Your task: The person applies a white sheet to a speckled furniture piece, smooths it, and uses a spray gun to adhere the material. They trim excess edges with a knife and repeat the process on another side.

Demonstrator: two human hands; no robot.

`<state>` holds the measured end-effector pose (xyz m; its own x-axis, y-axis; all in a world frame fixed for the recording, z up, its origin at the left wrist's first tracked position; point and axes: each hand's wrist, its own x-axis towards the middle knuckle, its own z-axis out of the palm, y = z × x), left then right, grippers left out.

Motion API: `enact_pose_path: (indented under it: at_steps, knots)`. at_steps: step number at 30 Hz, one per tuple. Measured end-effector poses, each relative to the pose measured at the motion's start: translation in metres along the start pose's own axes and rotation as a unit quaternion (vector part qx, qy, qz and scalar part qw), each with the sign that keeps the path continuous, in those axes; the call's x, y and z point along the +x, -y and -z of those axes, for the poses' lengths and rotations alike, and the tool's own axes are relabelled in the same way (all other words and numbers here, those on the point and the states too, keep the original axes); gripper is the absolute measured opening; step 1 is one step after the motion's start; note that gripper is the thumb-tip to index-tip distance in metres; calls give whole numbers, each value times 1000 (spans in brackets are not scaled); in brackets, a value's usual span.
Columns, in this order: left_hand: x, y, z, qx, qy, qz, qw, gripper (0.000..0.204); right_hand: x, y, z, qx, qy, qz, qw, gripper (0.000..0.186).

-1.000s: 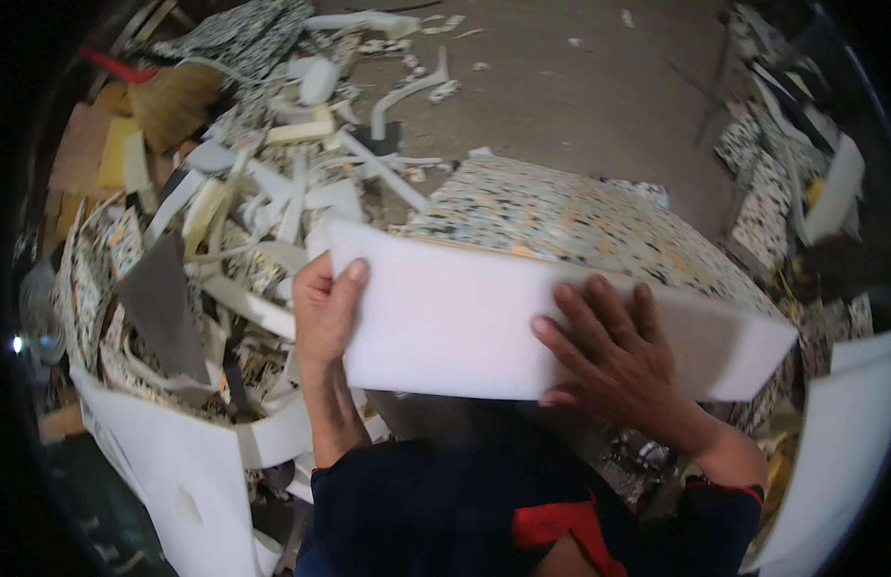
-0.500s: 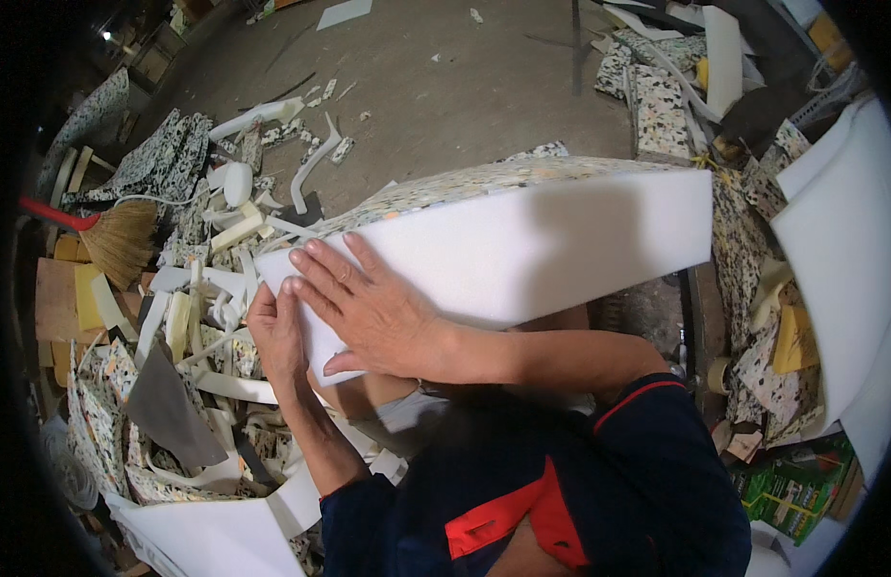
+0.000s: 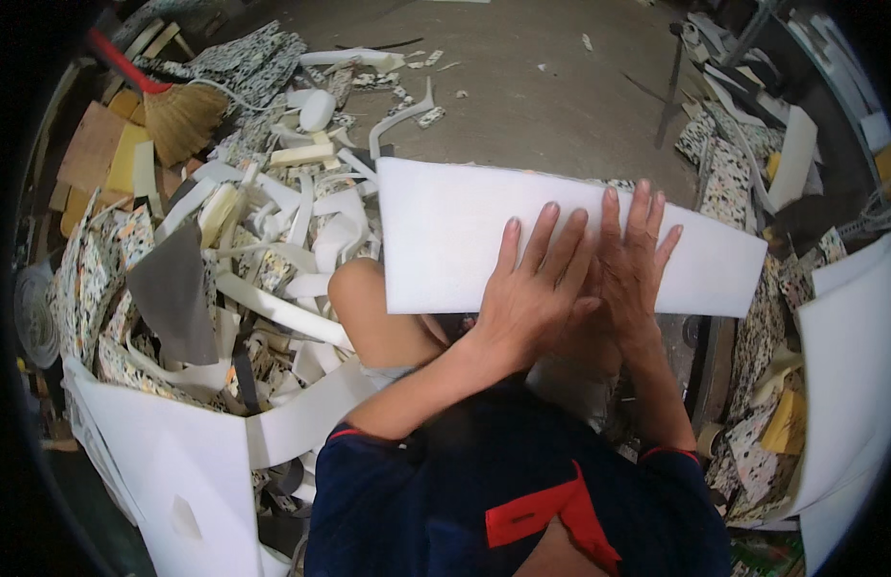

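Note:
A long white foam piece lies in front of me above my knees, its right end narrower than its left. My left hand rests on the foam just right of its middle, fingers spread and pointing away from me. Right beside it, my right hand lies with its fingers stretched out over the white surface. The two hands nearly touch, and the left thumb overlaps the space between them. Beneath the foam's near edge, my bare knee shows at the left. The foam's underside is hidden.
Foam offcuts pile up on the left, with a dark grey sheet and a red-handled broom. White foam sheets stand at lower left. Another large white sheet leans at the right. Speckled foam scraps lie far right.
Both hands have moved from the foam's left end to its middle and right part. My left hand has let go of the edge and lies flat. The speckled layer behind is now mostly hidden.

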<state>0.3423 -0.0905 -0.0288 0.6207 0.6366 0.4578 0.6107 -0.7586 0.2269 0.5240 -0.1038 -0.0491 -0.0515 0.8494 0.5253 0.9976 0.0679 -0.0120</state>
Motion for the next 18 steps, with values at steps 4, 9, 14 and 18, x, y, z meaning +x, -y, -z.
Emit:
enact_pose_path:
  at_steps: [4, 9, 14, 18]
  knots:
    - [1, 27, -17, 59, -9, 35, 998, 87, 3, 5, 3, 35, -43, -12, 998, 69]
    - [-22, 64, 10, 146, -8, 149, 978, 91, -3, 2, -8, 18, -42, -1, 999, 67]
    - [-38, 70, 34, 203, -60, 267, 940, 84, 9, 21, 0, -13, -49, -50, 997, 69]
    - [-33, 44, 15, 101, -49, 165, 980, 78, 11, 72, 9, 148, 40, 30, 988, 66]
